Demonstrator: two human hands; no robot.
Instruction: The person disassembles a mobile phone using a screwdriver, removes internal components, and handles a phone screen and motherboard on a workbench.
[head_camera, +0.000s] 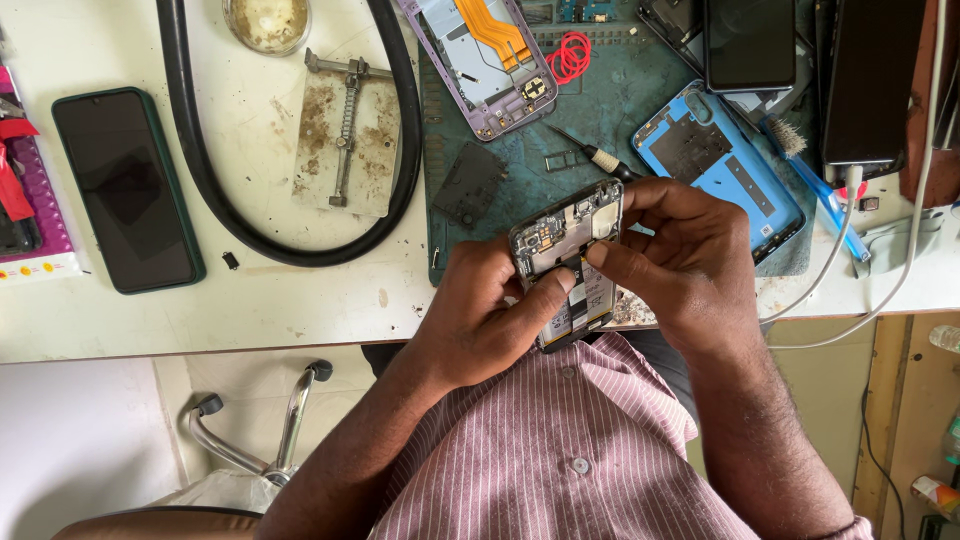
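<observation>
Held item: opened black smartphone with its back cover off (567, 262), flat rectangular slab, bare circuit board, metal shields and pale battery showing; held over the near table edge, above the lap, tilted.
Left hand (487, 318): fingers wrapped round the phone's lower left edge, thumb pressed flat across the battery area, clamped on it.
Right hand (685, 262): fingers curled over the phone's right edge, thumb and forefinger pinched at the board near the middle; whether a small part sits between them, cannot tell.
Shirt: pink-and-white striped cloth shirt with round buttons (570, 450), directly below the phone.
Mat: teal rubber work mat, scuffed and stained (610, 110), just behind the hands.
On mat, near: dark square plastic piece (468, 184), thin metal SIM tray (562, 159), small screwdriver with pale knurled grip (600, 158).
On mat, right: glossy blue plastic phone back cover, inside face up (715, 165), partly under the right hand.
On mat, far: lilac phone frame with orange flex ribbon (485, 60); red wire coil (570, 55).
Table: white laminate tabletop, dirty and speckled (250, 300).
Left of mat: thick black rubber hose looped in a U (200, 170); rusty metal clamp plate with spring (345, 130) inside the loop.
Far left: intact dark-green-cased phone, screen black (127, 188), lying flat, well apart.
</observation>
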